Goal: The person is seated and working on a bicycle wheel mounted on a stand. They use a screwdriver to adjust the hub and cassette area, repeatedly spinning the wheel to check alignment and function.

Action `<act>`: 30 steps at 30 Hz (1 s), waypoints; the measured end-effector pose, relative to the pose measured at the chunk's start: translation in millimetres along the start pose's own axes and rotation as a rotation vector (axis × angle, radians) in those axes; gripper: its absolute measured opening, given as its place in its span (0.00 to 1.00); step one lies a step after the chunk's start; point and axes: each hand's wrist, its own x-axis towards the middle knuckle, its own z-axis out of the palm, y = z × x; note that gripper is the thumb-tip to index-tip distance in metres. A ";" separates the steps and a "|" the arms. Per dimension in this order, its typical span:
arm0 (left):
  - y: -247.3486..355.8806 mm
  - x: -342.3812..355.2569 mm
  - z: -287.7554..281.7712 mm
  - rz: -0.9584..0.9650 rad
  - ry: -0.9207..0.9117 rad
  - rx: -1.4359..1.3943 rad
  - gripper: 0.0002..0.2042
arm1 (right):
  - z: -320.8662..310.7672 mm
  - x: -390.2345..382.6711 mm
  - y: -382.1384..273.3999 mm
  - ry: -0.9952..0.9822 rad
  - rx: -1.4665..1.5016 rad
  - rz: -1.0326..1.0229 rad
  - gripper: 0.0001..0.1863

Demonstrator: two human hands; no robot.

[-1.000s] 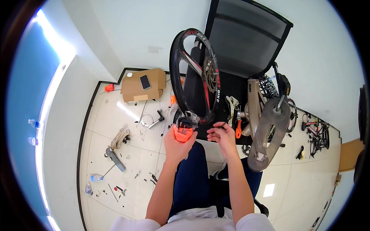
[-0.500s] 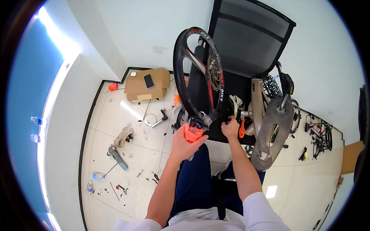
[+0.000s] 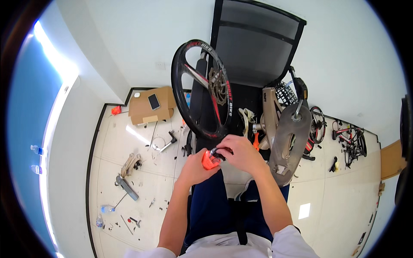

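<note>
A crinkled orange-red plastic packet (image 3: 210,161) is gripped in my left hand (image 3: 191,171), above my knees. A dark piece (image 3: 217,152) sticks out at its top; I cannot make out its kind. My right hand (image 3: 243,155) is closed over that dark piece, thumb and fingers pinching it. Just beyond both hands, a black, red-marked bike wheel (image 3: 176,81) with a disc rotor (image 3: 218,86) leans upright on the black office chair (image 3: 258,56). Right of my right hand, an orange tool handle (image 3: 256,141) lies by a beige bike frame (image 3: 270,109).
A grey slotted chain-cover-like part (image 3: 292,137) with a crank stands at the chair's right. On the left floor are a flattened cardboard box (image 3: 140,107) with a phone (image 3: 154,102), a grey lever-like part (image 3: 128,189), bottles and scattered pieces. Another bike (image 3: 350,142) lies far right.
My right hand has moved from the chair seat left to the packet and now pinches the dark piece. My left hand still holds the packet, slightly lower. The view has shifted right.
</note>
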 end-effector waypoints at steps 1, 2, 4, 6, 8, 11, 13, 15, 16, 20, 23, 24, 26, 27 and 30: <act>-1.2 -0.6 -0.5 -0.016 -0.029 0.016 0.21 | -4.9 1.4 2.5 -0.002 -0.061 -0.045 0.06; -1.7 0.4 -1.6 -0.015 -0.044 0.001 0.21 | -11.5 3.0 4.2 -0.004 -0.123 -0.090 0.05; -4.9 -0.7 -2.5 0.003 -0.040 -0.013 0.21 | -32.7 6.5 -1.7 0.040 -0.092 -0.056 0.05; -8.6 -0.9 -4.0 0.027 -0.022 -0.021 0.20 | -58.6 9.8 -7.8 0.142 0.128 0.101 0.05; -12.8 -0.3 -4.9 0.066 0.011 -0.030 0.19 | -79.5 9.0 0.8 0.296 0.485 0.251 0.05; -30.4 1.1 -2.2 0.001 0.080 -0.243 0.19 | -83.9 1.1 6.1 0.362 0.830 0.213 0.05; -1.4 -0.3 -9.9 -0.103 0.081 -0.547 0.13 | -78.0 -6.6 10.5 0.377 0.883 0.238 0.05; -7.5 -4.4 -9.5 -0.019 0.177 -0.754 0.10 | -70.5 -7.2 10.3 0.362 0.928 0.246 0.05; -8.2 -5.2 -10.5 0.040 0.189 -0.870 0.07 | -67.5 -7.2 10.5 0.349 0.939 0.244 0.05; 5.8 -7.2 -14.4 0.057 0.355 -1.021 0.08 | -50.7 -5.0 10.1 0.280 0.975 0.250 0.04; 11.1 -6.4 -19.8 0.112 0.406 -1.043 0.10 | -39.9 -1.6 10.1 0.229 0.956 0.240 0.04; 14.0 -7.3 -22.3 0.109 0.420 -1.027 0.09 | -36.0 -1.1 10.1 0.211 0.930 0.247 0.03; 18.5 -7.5 -27.5 0.103 0.445 -0.994 0.08 | -29.4 1.2 6.9 0.183 0.900 0.253 0.03; 15.6 -7.3 -28.4 0.083 0.453 -0.943 0.07 | -27.8 2.5 3.3 0.172 0.872 0.267 0.02; 15.0 -5.7 -31.0 0.047 0.438 -0.894 0.06 | -24.7 4.8 -1.5 0.154 0.834 0.279 0.03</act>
